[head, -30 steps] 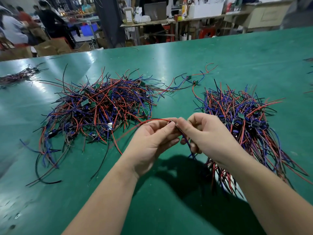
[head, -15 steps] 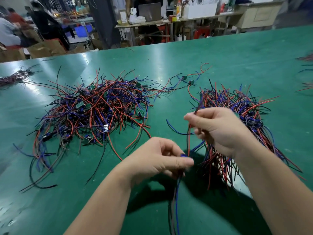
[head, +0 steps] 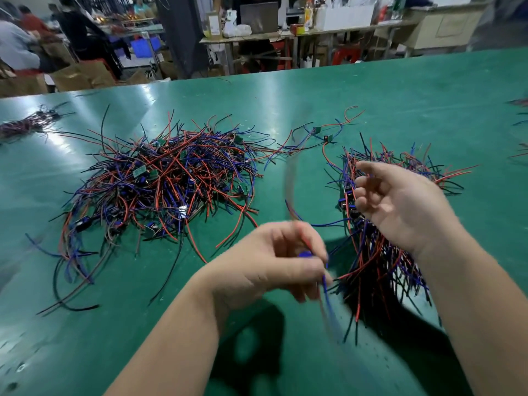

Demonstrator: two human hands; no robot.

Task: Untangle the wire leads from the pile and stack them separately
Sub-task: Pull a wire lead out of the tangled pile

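Green table (head: 371, 95): fills most of the view, with a glossy surface and glare patches at left.

Tangled pile (head: 171, 184): the largest mass of red, blue and black wire leads, spread over the table's left-centre. Small green circuit boards (head: 140, 172) are seen scattered through it. Stray ends trail out toward the near left.

Sorted stack (head: 380, 267): a narrower heap at right, with leads laid roughly parallel and ends fanning toward the near edge. It is partly covered by the right forearm.

Right hand (head: 400, 201): held above the stack's far half, palm turned left. The fingers are loosely curled and apart from one another; nothing is gripped.

Left hand (head: 274, 264): raised over bare table between pile and stack. One wire lead (head: 325, 284) is pinched between thumb and forefinger. Above the hand the lead is heavily motion-blurred; below it a blue strand hangs, just beside the stack's near-left edge. Contact with the stack cannot be told.

Loose leads (head: 323, 132): a few with small boards lie on the table beyond the gap between pile and stack.

Small bundle (head: 25, 124): lies at the far left edge, well apart from the pile.
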